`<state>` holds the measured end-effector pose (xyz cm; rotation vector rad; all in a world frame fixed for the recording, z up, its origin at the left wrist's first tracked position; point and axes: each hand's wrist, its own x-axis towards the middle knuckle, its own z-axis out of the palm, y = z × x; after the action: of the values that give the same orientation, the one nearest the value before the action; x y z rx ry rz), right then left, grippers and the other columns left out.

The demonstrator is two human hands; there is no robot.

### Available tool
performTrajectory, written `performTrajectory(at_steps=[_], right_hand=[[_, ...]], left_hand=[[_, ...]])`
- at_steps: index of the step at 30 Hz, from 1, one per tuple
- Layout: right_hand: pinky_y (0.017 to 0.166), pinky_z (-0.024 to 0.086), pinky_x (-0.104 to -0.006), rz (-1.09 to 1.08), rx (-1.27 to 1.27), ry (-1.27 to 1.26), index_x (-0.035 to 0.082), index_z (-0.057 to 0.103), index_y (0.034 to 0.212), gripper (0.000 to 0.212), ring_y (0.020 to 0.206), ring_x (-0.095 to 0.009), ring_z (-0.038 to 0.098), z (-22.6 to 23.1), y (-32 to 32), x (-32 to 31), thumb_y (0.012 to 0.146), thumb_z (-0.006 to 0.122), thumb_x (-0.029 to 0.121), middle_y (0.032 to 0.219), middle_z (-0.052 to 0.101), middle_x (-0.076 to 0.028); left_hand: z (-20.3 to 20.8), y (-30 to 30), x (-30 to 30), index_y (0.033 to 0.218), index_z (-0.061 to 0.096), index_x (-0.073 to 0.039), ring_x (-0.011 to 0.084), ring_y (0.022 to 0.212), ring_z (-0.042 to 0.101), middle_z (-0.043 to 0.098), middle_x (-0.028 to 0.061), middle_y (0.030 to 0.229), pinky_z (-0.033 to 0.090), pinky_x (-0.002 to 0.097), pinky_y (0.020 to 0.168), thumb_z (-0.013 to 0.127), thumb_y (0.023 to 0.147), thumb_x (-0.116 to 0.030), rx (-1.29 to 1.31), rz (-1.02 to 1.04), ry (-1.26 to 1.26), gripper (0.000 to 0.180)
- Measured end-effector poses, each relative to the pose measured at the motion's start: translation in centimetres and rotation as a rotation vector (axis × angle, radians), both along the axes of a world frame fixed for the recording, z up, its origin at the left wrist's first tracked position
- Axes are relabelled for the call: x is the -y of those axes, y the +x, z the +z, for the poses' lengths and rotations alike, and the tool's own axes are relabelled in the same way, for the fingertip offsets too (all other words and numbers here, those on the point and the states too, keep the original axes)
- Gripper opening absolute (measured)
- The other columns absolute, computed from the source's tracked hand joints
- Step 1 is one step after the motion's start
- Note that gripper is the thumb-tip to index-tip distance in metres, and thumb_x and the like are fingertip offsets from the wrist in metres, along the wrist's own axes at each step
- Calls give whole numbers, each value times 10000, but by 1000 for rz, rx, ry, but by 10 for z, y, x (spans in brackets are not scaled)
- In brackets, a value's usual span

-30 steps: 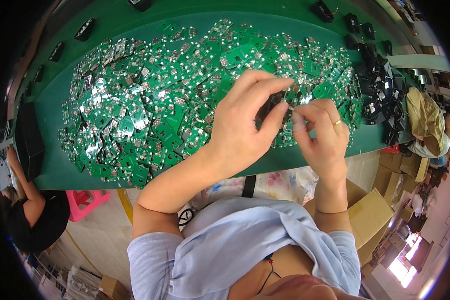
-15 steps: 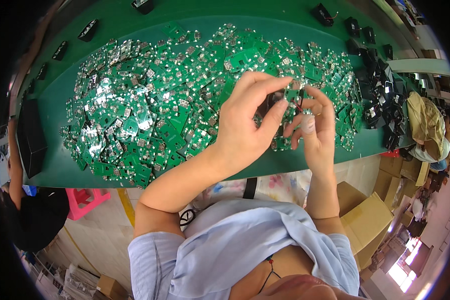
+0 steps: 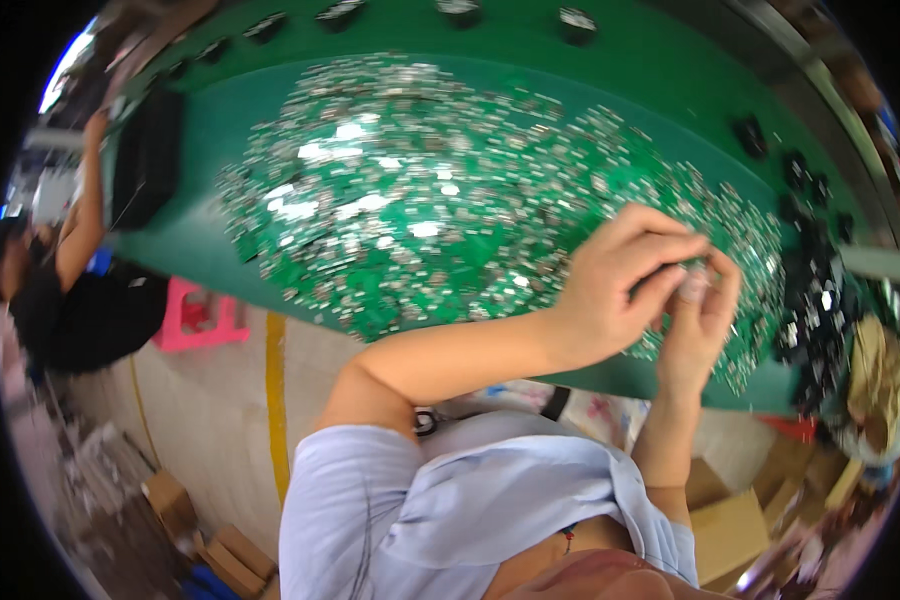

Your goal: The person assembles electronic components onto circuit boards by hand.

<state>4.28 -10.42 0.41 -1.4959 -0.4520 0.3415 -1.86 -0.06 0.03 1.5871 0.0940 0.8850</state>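
On the dark green tabletop (image 3: 198,225), a wide, motion-blurred heap of flat green circuit boards with silvery parts (image 3: 420,225) spreads from about ten o'clock of the person's hands round beneath them. Above its near-right part, the bare left hand (image 3: 610,285) curls thumb and forefinger toward each other, and the bare right hand (image 3: 697,325) meets it at about four o'clock, fingers bent in. Whether either grips anything I cannot tell; the crowded fingertips and the blur hide it. The step in hand looks like close, two-handed fingertip work; the next move seems to call for a steady, light pinch. Farther out, a pile of glossy black pieces (image 3: 818,300) lies at three o'clock, a pink plastic stool (image 3: 176,312) at nine, a brown cardboard box (image 3: 725,530) at six.
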Motion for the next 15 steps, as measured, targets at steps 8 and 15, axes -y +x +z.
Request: performTrajectory(at_steps=[8,15], right_hand=[[484,377,-195,-6,-75,92,-12,334,1243,411,548,-82,457,0,-5,4,889,516,87,788,542,-61],[480,319,-178,-33,186,-63,-12,353,1235,383,540,-56,396,10,8,28,886,494,57,743,468,-22]], left_hand=[[7,-10,-2,1182,504,-21,156,657,573,438,124,1124,489,277,587,497,850,15,-49,-192,-286,334],[-10,-3,0,1244,409,-3,318,935,495,506,146,1036,409,385,823,566,795,-34,-170,-87,192,477]])
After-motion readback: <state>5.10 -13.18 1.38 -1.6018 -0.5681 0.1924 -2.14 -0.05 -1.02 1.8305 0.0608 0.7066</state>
